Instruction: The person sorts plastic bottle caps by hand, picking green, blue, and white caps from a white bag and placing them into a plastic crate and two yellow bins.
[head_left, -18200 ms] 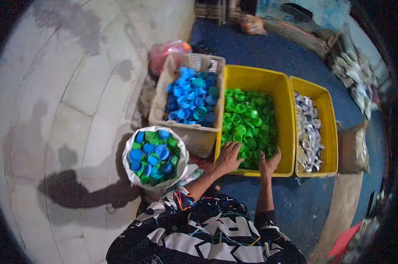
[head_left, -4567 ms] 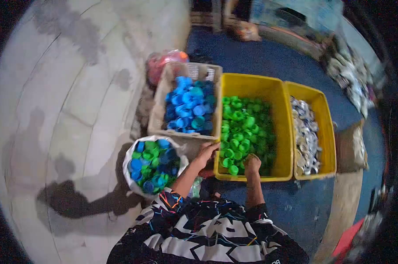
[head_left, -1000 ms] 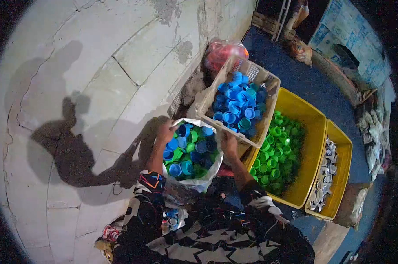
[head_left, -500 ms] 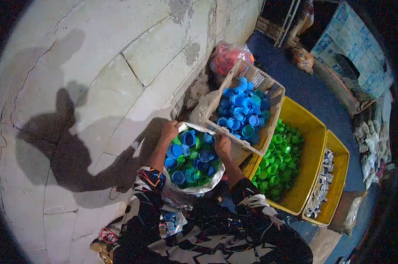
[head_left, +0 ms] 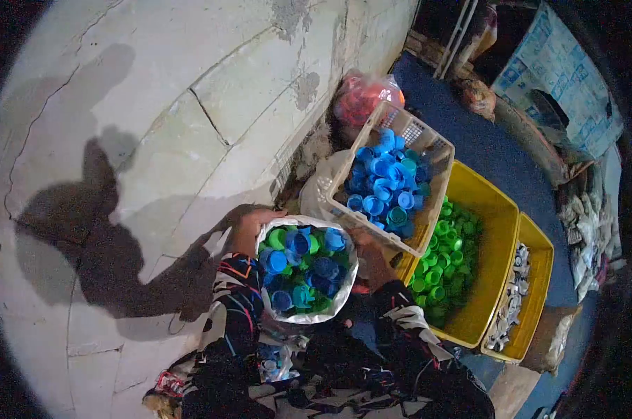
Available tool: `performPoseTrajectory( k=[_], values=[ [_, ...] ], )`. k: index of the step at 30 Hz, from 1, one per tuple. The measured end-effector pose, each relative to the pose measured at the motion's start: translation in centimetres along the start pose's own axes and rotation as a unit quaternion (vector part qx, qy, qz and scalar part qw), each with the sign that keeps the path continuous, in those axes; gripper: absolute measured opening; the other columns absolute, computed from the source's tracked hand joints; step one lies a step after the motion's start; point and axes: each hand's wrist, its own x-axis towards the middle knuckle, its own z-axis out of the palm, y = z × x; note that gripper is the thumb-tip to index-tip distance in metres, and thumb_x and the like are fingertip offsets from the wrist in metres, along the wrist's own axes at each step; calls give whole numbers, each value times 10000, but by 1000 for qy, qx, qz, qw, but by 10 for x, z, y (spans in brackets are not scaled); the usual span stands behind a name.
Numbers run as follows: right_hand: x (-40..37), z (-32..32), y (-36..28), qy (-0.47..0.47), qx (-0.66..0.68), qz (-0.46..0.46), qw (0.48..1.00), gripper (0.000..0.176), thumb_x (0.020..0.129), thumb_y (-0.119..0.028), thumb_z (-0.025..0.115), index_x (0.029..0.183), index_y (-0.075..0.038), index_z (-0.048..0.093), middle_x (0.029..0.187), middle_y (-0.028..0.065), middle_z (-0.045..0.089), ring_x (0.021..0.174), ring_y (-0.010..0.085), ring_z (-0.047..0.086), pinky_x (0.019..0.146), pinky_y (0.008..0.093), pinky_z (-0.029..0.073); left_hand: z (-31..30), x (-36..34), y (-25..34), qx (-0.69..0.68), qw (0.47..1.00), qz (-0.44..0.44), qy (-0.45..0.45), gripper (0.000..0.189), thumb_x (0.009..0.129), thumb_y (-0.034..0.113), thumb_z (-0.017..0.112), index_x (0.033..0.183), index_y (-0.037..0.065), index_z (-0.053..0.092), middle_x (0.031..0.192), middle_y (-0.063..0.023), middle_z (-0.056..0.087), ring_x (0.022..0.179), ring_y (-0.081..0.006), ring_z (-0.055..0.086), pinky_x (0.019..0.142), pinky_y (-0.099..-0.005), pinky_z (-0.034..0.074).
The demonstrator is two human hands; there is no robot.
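A white sack [head_left: 351,283] with its mouth open stands in front of me, filled with blue, green and teal bottle caps [head_left: 303,269]. My left hand [head_left: 252,227] holds its upper left rim, fingers laid along the outside edge. On the opposite side, my right hand [head_left: 372,253] is against the sack's outer right side, under the corner of a pale crate. That hand is dim and a little blurred, and its fingertips are partly hidden. Blue caps [head_left: 386,178] lie in the pale plastic crate [head_left: 438,164], just beyond my right hand.
A yellow bin [head_left: 487,209] of green caps [head_left: 442,262] stands at the right. Beside it, a narrower yellow bin [head_left: 539,279] holds whitish pieces. A clear bag of red items [head_left: 365,98] sits behind the crate. The cracked wall [head_left: 190,153] rises close on the left.
The sack's mouth has moved slightly lower in view and looks rounder. My left hand has shifted left along the rim; my right hand has slid down and outward from the rim.
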Motion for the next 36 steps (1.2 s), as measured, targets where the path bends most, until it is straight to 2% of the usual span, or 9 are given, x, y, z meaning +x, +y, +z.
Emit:
performPoseTrajectory(
  k=[4, 9, 12, 17, 22, 26, 32, 34, 36],
  values=[
    [-5, 10, -4, 92, -72, -3, 993, 351, 919, -309, 512, 1105, -23, 590, 889, 141, 653, 839, 332, 619, 767, 442, 492, 58, -90, 62, 259, 851, 142, 434, 745, 739, 638, 667, 1054, -36, 644, 1059, -248, 644, 978, -364, 626, 845, -432, 492],
    [-26, 5, -8, 186, -43, 10, 982, 385, 910, -327, 531, 1109, -3, 591, 897, 165, 659, 864, 351, 626, 781, 451, 488, 51, -106, 22, 257, 758, 322, 505, 615, 661, 490, 802, 948, -15, 599, 949, -230, 649, 913, -384, 630, 771, -448, 501],
    [-54, 7, 3, 219, -10, -40, 975, 360, 880, -305, 591, 1045, 16, 592, 903, 201, 654, 865, 379, 626, 767, 462, 481, 45, -137, -44, 192, 836, 187, 479, 601, 622, 437, 838, 945, -12, 603, 955, -210, 645, 901, -344, 628, 768, -421, 497],
    [-105, 24, 14, 306, -127, -216, 918, 270, 817, -213, 671, 933, 14, 581, 891, 231, 632, 799, 422, 617, 724, 463, 480, 112, -163, -81, 120, 789, 268, 540, 421, 692, 334, 802, 891, 9, 624, 815, -174, 641, 782, -347, 634, 705, -437, 494],
    [-78, 43, 35, 301, -117, -63, 944, 401, 861, -343, 634, 946, 46, 593, 907, 241, 643, 851, 435, 609, 763, 486, 475, 131, -138, -68, 247, 697, 180, 649, 251, 764, 211, 696, 880, 3, 615, 867, -227, 634, 856, -421, 616, 737, -485, 486],
    [-66, 37, 31, 309, -53, 22, 949, 484, 888, -430, 567, 874, 49, 637, 826, 227, 663, 727, 404, 631, 700, 470, 492, 103, -129, -82, 177, 766, 201, 584, 222, 790, 203, 667, 774, -15, 628, 773, -253, 620, 788, -479, 590, 695, -501, 457],
    [-19, 33, 94, 213, 226, 86, 947, 629, 859, -545, 558, 959, 68, 653, 843, 183, 663, 748, 295, 624, 674, 457, 485, 105, -167, -74, -271, 848, 233, 391, 285, 880, 282, 658, 897, -1, 686, 799, -21, 658, 713, -139, 590, 652, -303, 461],
    [-17, 30, 89, 201, 354, 145, 902, 507, 869, -454, 584, 1035, 25, 608, 920, 141, 642, 786, 270, 631, 689, 455, 516, 84, -143, -100, -405, 849, 253, 227, 297, 884, 286, 651, 952, -3, 677, 865, -49, 669, 758, -158, 602, 659, -309, 464],
    [-29, 22, 79, 151, 279, 122, 940, 444, 876, -391, 596, 1093, -5, 573, 968, 112, 626, 805, 255, 637, 706, 443, 537, 104, -159, -91, -211, 855, 355, 315, 378, 886, 333, 643, 1042, -12, 643, 1016, -67, 652, 881, -179, 605, 733, -332, 486]
  ],
)
